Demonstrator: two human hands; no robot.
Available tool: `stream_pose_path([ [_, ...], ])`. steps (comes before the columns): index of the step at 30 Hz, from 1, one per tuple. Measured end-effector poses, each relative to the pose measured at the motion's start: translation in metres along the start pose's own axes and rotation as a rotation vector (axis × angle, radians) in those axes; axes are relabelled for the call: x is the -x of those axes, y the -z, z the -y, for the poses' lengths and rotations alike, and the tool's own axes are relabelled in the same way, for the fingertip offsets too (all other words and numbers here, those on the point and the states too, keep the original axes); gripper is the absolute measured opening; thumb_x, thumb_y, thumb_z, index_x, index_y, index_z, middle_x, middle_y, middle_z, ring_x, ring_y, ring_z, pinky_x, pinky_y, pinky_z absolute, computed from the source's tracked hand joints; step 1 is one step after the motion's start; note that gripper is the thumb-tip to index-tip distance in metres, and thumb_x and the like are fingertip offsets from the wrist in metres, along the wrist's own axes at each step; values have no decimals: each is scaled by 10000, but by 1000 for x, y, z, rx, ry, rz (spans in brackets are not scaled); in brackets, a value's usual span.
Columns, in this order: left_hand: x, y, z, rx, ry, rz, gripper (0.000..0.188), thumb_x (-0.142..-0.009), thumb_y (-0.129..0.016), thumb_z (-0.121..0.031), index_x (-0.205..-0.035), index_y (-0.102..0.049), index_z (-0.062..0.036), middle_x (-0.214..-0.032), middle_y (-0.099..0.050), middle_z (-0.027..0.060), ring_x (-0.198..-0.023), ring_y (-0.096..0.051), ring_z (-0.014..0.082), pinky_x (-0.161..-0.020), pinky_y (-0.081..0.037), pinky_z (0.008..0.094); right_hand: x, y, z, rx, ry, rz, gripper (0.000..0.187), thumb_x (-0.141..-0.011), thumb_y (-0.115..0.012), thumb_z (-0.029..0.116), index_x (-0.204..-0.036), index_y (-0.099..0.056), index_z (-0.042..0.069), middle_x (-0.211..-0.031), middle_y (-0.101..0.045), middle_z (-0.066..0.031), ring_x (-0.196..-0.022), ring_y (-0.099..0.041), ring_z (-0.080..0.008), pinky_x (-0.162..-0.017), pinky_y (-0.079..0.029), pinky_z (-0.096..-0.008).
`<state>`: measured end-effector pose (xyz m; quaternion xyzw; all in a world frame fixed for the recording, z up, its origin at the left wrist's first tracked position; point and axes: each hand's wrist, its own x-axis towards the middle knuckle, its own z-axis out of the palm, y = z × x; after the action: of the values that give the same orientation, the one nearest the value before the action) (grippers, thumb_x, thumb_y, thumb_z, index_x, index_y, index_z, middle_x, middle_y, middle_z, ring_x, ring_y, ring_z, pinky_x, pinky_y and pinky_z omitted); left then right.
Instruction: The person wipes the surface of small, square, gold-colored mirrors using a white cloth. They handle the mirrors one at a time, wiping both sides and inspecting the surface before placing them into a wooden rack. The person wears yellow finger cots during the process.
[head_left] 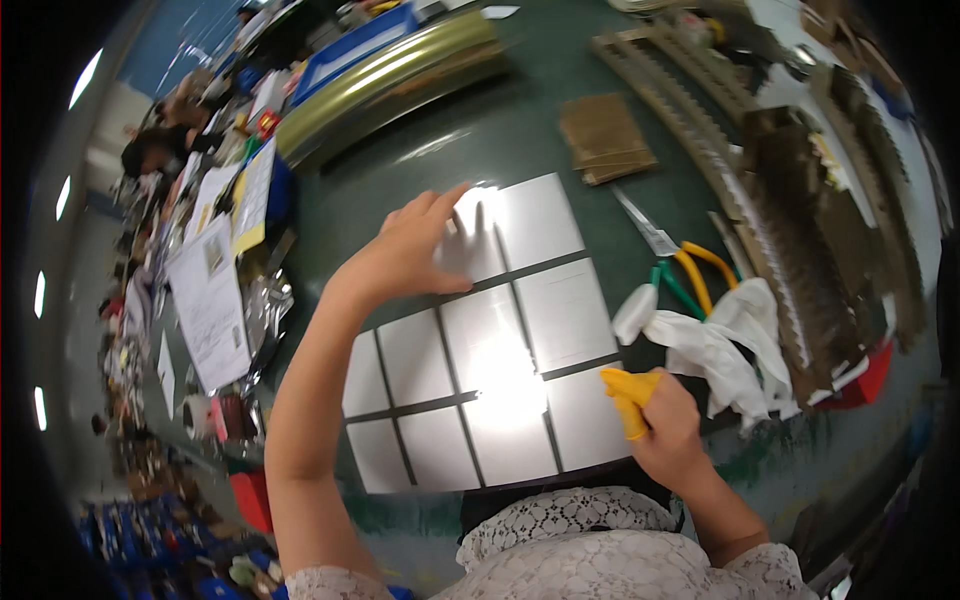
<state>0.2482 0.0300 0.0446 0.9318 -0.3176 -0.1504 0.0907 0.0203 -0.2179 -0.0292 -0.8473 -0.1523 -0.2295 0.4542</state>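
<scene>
Several shiny silver square sheets (565, 310) lie in a stepped grid on the dark green table, with narrow dark gaps between them. My left hand (415, 245) is open over the far left sheet (478, 240), thumb and fingers spread. Whether its fingertips touch the sheet I cannot tell. At the near right corner of the grid, my right hand (670, 425) is closed beside the nearest right sheet (585, 415). Yellow material (630, 395) shows at its thumb and forefinger; worn or held, I cannot make out. Its other fingers are curled under.
Scissors (660, 245) with yellow and green handles lie right of the grid, beside crumpled white cloth (725, 345). Brown square pieces (605, 135) are stacked beyond. Long toothed brown strips (690, 130) line the right. A gold-coloured roll (400, 85) lies at the back, papers (210, 300) at left.
</scene>
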Motion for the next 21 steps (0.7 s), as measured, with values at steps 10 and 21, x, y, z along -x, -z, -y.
stream_pose_path([
  [10,42,16,-27,4,-74,-325,930,-693,-792,-69,-1479,-296,-63,-1349,-440,216,-1267,-431,375,-1057,-360,417,3,145,14,554,-1,-388,423,-823,-541,-64,-1242,-521,-9,-1188,-576,-103,-957,-551,-196,-848,-442,-308],
  [21,152,-5,-53,68,32,-413,689,-782,-651,-14,-1424,-403,-26,-1393,-421,172,-1272,-442,331,-1067,-353,409,16,394,-167,838,-491,-787,741,-782,-770,320,-1396,-425,89,-1280,-500,-201,-1191,-479,-349,-1005,-393,-426],
])
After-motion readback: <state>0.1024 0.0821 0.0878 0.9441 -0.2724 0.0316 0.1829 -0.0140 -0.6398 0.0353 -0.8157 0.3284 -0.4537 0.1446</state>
